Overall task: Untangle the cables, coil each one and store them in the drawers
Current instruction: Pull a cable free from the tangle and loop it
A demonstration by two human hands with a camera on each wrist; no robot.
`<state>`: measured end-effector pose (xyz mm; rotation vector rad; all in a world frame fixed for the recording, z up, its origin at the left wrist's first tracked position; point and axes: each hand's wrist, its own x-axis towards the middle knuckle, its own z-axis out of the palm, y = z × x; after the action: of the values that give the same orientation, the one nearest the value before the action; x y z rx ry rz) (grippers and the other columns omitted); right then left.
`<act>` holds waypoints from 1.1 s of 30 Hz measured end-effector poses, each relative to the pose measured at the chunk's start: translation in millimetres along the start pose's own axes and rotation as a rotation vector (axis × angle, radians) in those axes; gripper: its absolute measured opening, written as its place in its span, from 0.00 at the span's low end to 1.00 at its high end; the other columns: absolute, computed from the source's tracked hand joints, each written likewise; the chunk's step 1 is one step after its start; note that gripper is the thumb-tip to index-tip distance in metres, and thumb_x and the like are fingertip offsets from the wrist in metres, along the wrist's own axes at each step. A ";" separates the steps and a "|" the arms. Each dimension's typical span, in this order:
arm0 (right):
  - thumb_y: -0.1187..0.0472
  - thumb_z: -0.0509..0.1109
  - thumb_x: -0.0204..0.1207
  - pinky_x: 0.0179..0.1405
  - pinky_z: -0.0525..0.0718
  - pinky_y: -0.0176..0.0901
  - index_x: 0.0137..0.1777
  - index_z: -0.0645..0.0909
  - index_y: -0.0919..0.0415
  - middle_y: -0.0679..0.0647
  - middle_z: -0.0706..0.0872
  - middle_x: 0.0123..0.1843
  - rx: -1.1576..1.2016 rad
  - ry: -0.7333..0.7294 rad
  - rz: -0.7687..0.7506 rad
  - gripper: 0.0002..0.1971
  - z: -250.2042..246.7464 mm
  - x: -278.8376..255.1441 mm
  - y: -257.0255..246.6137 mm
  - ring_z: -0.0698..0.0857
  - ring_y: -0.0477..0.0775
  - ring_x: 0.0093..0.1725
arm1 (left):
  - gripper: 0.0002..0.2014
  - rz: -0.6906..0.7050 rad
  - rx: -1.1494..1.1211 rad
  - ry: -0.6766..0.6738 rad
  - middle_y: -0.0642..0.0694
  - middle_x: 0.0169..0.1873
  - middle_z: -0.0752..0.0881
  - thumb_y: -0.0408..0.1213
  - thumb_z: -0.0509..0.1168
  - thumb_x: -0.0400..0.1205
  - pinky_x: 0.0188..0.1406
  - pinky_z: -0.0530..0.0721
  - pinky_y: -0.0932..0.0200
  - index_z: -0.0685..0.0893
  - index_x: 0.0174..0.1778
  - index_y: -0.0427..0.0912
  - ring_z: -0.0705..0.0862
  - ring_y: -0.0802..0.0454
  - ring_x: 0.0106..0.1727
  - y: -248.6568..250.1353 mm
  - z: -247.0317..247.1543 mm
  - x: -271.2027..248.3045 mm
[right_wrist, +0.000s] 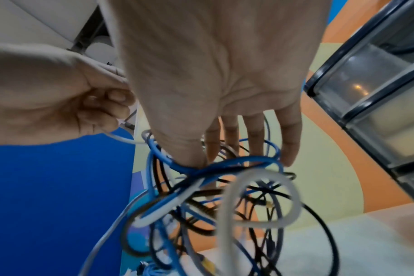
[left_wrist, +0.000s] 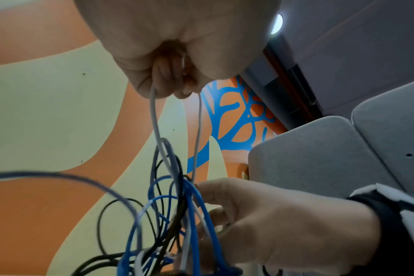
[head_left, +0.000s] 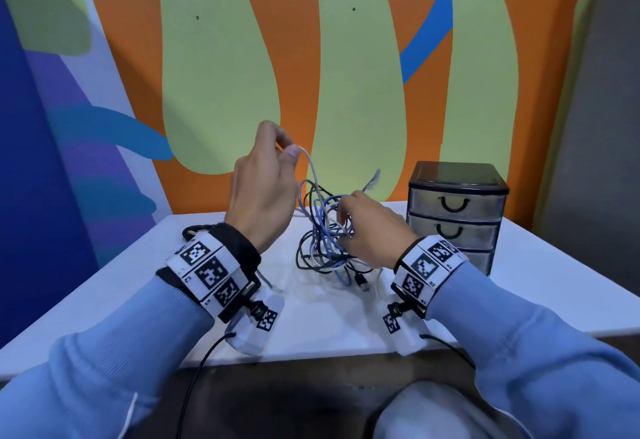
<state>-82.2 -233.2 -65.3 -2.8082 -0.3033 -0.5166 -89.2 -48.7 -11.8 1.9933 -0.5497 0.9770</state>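
A tangle of blue, black and white cables [head_left: 325,248] hangs just above the white table [head_left: 332,328], partly lifted. My left hand [head_left: 289,148] is raised above it and pinches a loop of a pale grey-white cable [head_left: 313,168] between thumb and fingers. In the left wrist view, the two strands of this cable [left_wrist: 154,121] drop from the left hand [left_wrist: 175,82] into the knot [left_wrist: 173,224]. My right hand [head_left: 343,220] reaches into the tangle from the right. Its thumb and fingers [right_wrist: 201,160] hold blue strands [right_wrist: 225,205]. A small three-drawer unit [head_left: 455,227] stands at the right, its drawers closed.
A black cable end [head_left: 192,231] lies on the table behind my left wrist. A black connector [head_left: 362,281] dangles from the tangle near the tabletop. A painted wall rises right behind the table. The drawer unit [right_wrist: 378,93] is close to my right hand.
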 end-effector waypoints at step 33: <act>0.71 0.60 0.82 0.36 0.80 0.46 0.58 0.87 0.48 0.47 0.82 0.40 -0.069 -0.337 0.108 0.20 3.8 16.9 27.2 0.83 0.58 0.41 | 0.14 -0.480 -0.509 0.128 0.50 0.39 0.83 0.45 0.64 0.93 0.43 0.82 0.53 0.81 0.42 0.46 0.83 0.51 0.38 -40.9 2.6 15.8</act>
<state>-58.8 -255.1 -68.5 -2.9516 -0.2004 -0.0275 -51.2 -28.3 -20.1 1.4915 -0.1996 0.5864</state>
